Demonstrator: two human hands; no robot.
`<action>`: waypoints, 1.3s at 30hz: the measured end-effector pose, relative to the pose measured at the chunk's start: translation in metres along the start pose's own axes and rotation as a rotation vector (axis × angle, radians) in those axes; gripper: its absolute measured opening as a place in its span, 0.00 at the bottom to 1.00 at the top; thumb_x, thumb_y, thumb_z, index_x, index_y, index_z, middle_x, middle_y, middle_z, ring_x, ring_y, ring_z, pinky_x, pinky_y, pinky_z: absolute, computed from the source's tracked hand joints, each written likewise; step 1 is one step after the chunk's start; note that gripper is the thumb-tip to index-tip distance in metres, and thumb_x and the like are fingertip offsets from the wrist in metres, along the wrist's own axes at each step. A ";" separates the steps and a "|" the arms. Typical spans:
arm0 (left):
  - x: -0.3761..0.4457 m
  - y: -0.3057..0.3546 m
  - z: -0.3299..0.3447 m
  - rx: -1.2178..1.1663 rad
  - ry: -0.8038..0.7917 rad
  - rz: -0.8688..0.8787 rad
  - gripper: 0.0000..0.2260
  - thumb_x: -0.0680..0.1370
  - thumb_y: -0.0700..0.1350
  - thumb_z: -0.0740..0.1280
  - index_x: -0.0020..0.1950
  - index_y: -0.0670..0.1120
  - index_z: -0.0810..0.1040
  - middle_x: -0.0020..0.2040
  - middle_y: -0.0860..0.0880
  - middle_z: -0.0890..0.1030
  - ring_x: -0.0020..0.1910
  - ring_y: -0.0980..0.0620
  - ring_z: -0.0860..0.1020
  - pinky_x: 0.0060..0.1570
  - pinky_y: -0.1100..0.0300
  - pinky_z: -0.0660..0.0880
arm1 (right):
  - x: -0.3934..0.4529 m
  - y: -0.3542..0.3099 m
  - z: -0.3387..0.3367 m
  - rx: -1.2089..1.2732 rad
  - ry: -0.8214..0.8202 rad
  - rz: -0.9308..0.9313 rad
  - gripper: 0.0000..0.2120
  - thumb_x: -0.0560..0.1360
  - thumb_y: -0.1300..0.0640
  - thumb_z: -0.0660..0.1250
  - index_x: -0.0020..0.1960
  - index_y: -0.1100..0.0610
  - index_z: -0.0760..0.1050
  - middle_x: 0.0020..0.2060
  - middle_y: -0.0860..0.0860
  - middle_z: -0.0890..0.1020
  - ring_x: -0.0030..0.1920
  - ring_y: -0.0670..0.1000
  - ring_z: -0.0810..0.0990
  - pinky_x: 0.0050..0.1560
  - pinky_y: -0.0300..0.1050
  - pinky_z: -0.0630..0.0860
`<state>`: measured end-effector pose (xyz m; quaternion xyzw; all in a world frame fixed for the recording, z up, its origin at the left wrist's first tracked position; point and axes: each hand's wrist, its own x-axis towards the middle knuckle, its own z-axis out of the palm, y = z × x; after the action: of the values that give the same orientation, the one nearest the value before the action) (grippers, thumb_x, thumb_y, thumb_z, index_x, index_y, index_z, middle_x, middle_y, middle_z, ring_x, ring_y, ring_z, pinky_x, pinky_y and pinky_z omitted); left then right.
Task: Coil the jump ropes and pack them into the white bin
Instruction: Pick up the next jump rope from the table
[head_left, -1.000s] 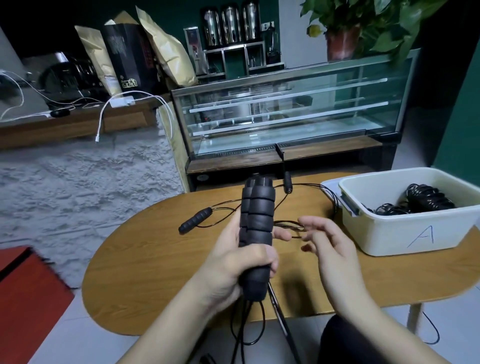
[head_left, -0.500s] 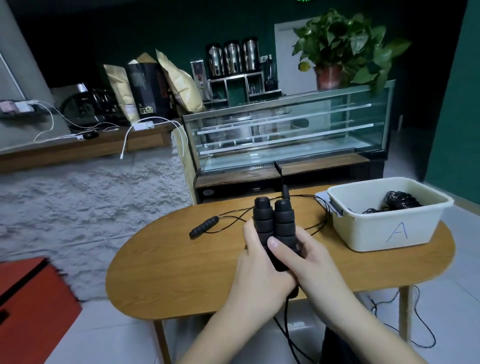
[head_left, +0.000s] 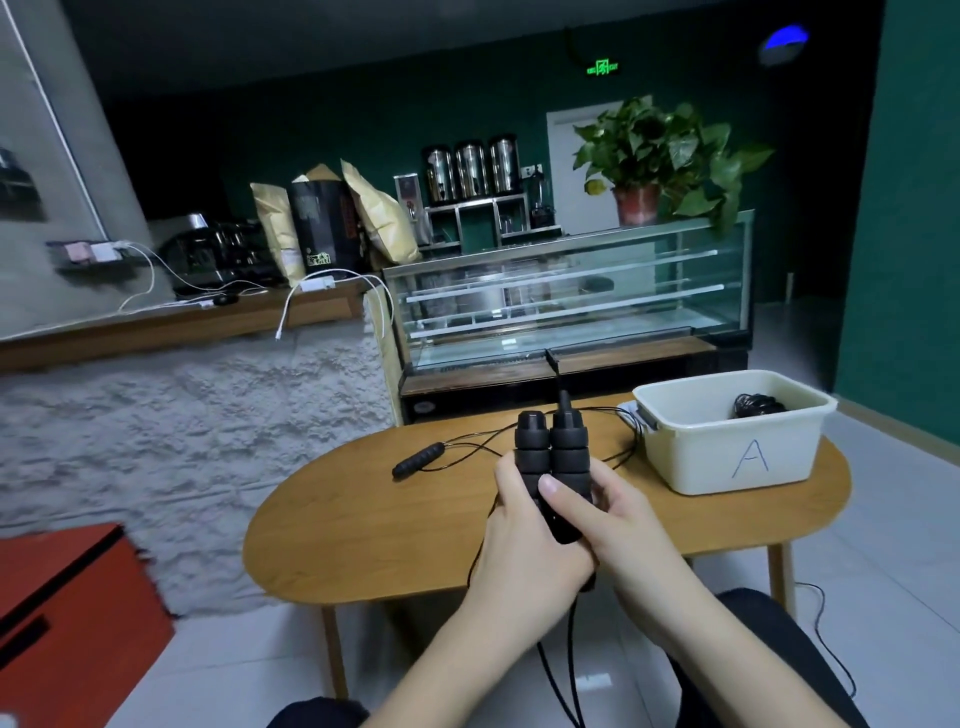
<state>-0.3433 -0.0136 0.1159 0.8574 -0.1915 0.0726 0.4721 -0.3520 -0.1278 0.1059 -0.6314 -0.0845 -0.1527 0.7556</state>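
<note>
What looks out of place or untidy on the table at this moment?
One jump rope lies uncoiled on the wooden table, its cord sprawling toward the white bin. Cord from the handles held by both hands hangs loose to the floor. Nothing looks damaged.

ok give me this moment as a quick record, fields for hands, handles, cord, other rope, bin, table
left hand: left hand grips the paired handles from the left
right hand: right hand wraps them from the right, thumb across the front
handles: two black handles held side by side, upright, above the table
cord: black cord hangs down from the handles, not coiled
other rope: second jump rope lies loose on the table
bin: white bin marked A, on the table's right end, holds a dark coiled rope
table: wooden table
</note>
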 end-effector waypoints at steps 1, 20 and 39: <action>-0.002 0.000 0.000 0.000 -0.032 -0.007 0.32 0.69 0.48 0.72 0.66 0.59 0.57 0.54 0.53 0.82 0.50 0.54 0.83 0.47 0.52 0.83 | -0.002 0.001 -0.002 0.004 -0.009 0.010 0.09 0.77 0.58 0.72 0.57 0.54 0.81 0.50 0.58 0.86 0.53 0.59 0.84 0.56 0.56 0.78; 0.019 0.021 -0.075 1.172 -0.178 1.024 0.52 0.69 0.56 0.76 0.83 0.54 0.46 0.81 0.46 0.60 0.81 0.44 0.55 0.78 0.42 0.49 | -0.002 -0.049 -0.018 -0.403 -0.430 -0.019 0.15 0.75 0.61 0.72 0.62 0.53 0.78 0.57 0.51 0.84 0.60 0.49 0.81 0.65 0.54 0.77; 0.022 0.029 -0.091 0.702 -0.209 0.269 0.10 0.72 0.41 0.67 0.48 0.52 0.69 0.40 0.51 0.77 0.39 0.48 0.77 0.37 0.54 0.76 | -0.020 -0.059 -0.041 -1.340 -0.061 -0.496 0.21 0.81 0.40 0.57 0.71 0.44 0.68 0.60 0.41 0.79 0.57 0.48 0.80 0.56 0.48 0.78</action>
<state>-0.3294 0.0430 0.1951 0.9368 -0.3128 0.1073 0.1144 -0.3934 -0.1746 0.1464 -0.9259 -0.1349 -0.3214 0.1457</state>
